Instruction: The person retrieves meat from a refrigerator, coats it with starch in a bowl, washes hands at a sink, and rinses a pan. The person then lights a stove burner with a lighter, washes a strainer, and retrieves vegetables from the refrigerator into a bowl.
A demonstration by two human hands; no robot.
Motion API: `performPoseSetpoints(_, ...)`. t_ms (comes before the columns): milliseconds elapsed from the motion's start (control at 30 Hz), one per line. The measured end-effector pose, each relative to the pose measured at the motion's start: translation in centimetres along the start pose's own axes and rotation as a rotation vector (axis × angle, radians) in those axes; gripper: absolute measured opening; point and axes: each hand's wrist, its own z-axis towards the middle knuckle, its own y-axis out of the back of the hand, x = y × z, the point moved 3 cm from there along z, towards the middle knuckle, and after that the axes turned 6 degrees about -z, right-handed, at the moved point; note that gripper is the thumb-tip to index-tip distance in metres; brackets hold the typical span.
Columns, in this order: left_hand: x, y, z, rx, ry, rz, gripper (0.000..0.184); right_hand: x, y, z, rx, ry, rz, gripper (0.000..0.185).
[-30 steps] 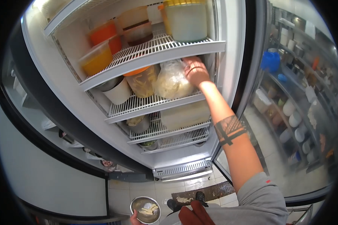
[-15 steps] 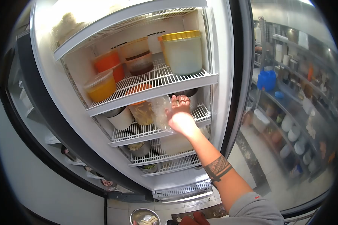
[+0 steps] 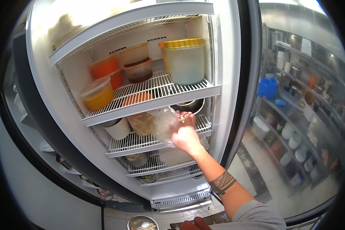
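My right hand point(image 3: 185, 128) is inside the open fridge, in front of the second visible shelf. Its fingers curl over the edge of a crumpled clear plastic bag point(image 3: 164, 126). Behind the fingers sits a metal pot point(image 3: 197, 106) with dark contents. To the left of the bag stands a clear tub point(image 3: 139, 124) with yellowish pieces, and beside it a white container point(image 3: 118, 129). At the bottom edge a metal bowl point(image 3: 132, 221) holds pale pieces. My left hand does not show.
The upper wire shelf point(image 3: 157, 100) carries a large yellow-lidded tub point(image 3: 186, 63), orange containers point(image 3: 107, 69) and a lidded yellow tub point(image 3: 97, 94). Lower shelves hold a pot point(image 3: 137, 159). The fridge's glass door point(image 3: 249, 134) stands to the right, shelving and a blue jug point(image 3: 267, 87) beyond it.
My right hand and the plastic bag have come slightly lower in view, exposing more of the metal pot. The view has shifted a little. A fingertip by the bowl no longer shows.
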Motion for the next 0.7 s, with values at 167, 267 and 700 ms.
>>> performPoseSetpoints(167, -0.5, -0.1, 0.3, 0.035, -0.020, 0.003, 0.060, -0.1, 0.5, 0.1, 0.067, -0.076, 0.089, 0.058)
performPoseSetpoints(267, -1.0, 0.6, 0.5, 0.088, -0.050, -0.003, 0.060, -1.0, 0.1, 0.3, 0.067, -0.091, 0.174, 0.061)
performPoseSetpoints(700, 3.5, 9.0, -1.5, -0.069, -0.048, -0.194, 0.059, 5.4, 2.1, -29.6, 0.578, -0.573, 0.660, 0.032)
